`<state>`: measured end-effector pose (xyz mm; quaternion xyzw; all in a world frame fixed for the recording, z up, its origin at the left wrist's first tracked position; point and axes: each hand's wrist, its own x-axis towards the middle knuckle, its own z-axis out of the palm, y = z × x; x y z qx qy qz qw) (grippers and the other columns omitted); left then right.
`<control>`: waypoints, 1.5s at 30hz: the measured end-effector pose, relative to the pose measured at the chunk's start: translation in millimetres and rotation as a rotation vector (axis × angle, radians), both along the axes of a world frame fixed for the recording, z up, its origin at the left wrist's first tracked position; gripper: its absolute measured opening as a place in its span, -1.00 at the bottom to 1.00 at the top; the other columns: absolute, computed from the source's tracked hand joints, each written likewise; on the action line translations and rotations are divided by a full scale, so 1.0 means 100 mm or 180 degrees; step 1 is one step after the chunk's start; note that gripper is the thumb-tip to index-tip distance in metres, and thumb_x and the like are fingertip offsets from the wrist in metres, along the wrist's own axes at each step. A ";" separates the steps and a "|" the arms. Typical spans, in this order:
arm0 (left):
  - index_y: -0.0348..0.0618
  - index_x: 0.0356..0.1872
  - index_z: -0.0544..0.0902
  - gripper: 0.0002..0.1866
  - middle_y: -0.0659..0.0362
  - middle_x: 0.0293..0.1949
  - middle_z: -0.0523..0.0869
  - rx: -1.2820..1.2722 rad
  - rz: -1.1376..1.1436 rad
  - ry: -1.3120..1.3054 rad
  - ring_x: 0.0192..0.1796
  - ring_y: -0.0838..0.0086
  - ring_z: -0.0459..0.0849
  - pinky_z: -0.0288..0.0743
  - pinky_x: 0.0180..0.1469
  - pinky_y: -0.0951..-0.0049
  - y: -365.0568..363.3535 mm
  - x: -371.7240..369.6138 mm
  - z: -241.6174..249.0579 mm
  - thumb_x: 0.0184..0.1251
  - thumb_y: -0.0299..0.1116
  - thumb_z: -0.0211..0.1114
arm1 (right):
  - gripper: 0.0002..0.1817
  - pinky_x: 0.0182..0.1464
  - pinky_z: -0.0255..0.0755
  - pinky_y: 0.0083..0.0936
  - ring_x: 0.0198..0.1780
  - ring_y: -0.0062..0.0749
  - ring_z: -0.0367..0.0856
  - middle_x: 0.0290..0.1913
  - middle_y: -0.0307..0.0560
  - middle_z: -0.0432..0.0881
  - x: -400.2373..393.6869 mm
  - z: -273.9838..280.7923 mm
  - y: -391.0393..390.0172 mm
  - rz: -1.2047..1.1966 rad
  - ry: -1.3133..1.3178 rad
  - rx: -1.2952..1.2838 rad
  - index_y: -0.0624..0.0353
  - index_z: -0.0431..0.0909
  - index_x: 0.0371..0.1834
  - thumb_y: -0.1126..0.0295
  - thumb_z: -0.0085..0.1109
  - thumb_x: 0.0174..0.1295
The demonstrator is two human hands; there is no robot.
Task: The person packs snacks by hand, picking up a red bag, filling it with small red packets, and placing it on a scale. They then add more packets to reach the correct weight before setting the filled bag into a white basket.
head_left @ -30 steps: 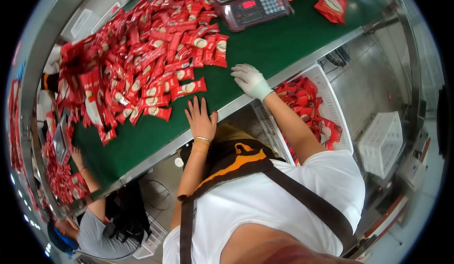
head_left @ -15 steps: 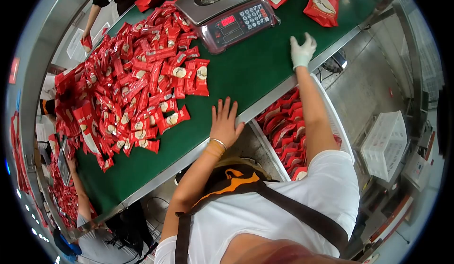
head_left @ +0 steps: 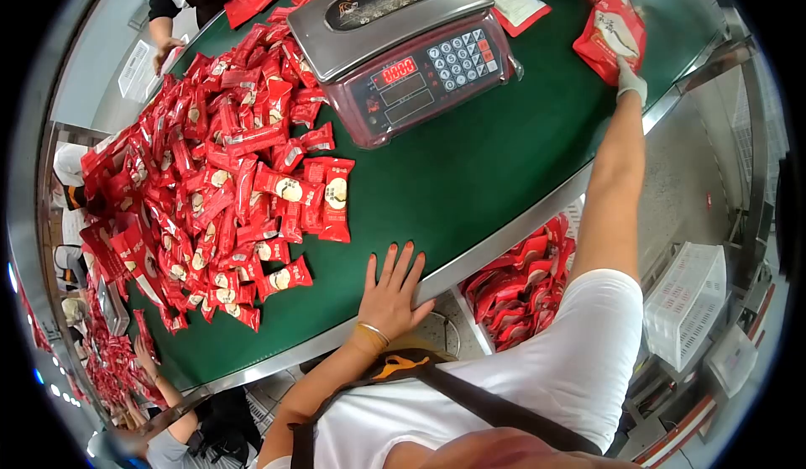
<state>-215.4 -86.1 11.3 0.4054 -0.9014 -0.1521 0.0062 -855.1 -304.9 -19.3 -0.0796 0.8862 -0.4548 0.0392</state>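
Observation:
My left hand (head_left: pixel 390 290) is bare, with a bangle at the wrist. It lies flat near the metal edge of the green table (head_left: pixel 453 167), fingers spread and holding nothing. At the far right, my white-gloved right hand (head_left: pixel 631 83) grips the near edge of a large red pouch (head_left: pixel 613 36). Its thumb shows against the pouch; the other fingers are mostly hidden. Between the hands, farther back, stands a digital scale (head_left: pixel 411 49) with a bare steel pan and lit red digits. Many small red packets (head_left: pixel 243 150) are heaped left of the scale.
A white crate (head_left: pixel 478 322) full of red pouches stands below the table edge, beside my body. Another white crate (head_left: pixel 687 301) is at the right. A flat red pouch (head_left: pixel 508 3) lies behind the scale. Co-workers' hands (head_left: pixel 165 49) show across the table and at lower left.
My right hand has reached forward and right from the table edge to the large red pouch and now grips it. My left hand remains flat at the edge. The view has shifted closer.

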 end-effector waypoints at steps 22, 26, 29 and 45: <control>-0.42 0.44 0.13 -0.19 -0.16 0.45 0.19 -0.0598 0.2821 0.3122 0.51 0.07 0.13 -0.08 0.54 0.23 0.13 0.56 -0.23 0.25 -0.38 0.34 | -0.78 -0.03 0.46 -0.22 -0.13 -0.04 0.58 -0.28 0.04 0.60 5.09 0.36 2.70 0.4839 0.0131 -0.0366 0.14 0.58 -0.28 0.28 0.30 0.08; -0.36 0.45 0.15 -0.22 -0.19 0.48 0.11 -0.0941 0.2740 0.2650 0.52 -0.02 0.07 -0.10 0.53 0.13 0.28 0.93 -0.23 0.26 -0.38 0.31 | -0.74 0.07 0.51 -0.36 -0.08 -0.13 0.63 -0.18 0.03 0.66 4.81 0.49 2.24 0.5324 -0.0277 -0.0169 0.13 0.67 -0.18 0.24 0.31 0.13; -0.18 0.49 0.17 -0.28 -0.12 0.51 0.07 -0.0430 0.2652 0.2590 0.53 -0.04 0.07 -0.02 0.48 0.03 0.26 0.89 -0.13 0.35 -0.21 0.20 | -0.73 0.07 0.50 -0.23 -0.03 -0.03 0.62 -0.13 0.05 0.66 4.09 0.61 1.75 0.3771 0.0993 -0.0749 0.13 0.68 -0.23 0.19 0.30 0.11; -0.31 0.45 0.20 -0.32 -0.16 0.49 0.17 -0.0524 0.2754 0.1793 0.49 -0.09 0.18 0.03 0.46 0.04 0.23 0.65 -0.06 0.38 -0.19 0.10 | -0.44 0.12 0.44 -0.39 0.04 -0.28 0.60 0.04 0.02 0.63 3.86 1.45 0.20 0.4054 0.1518 -0.0843 0.20 0.47 0.27 0.11 0.20 0.28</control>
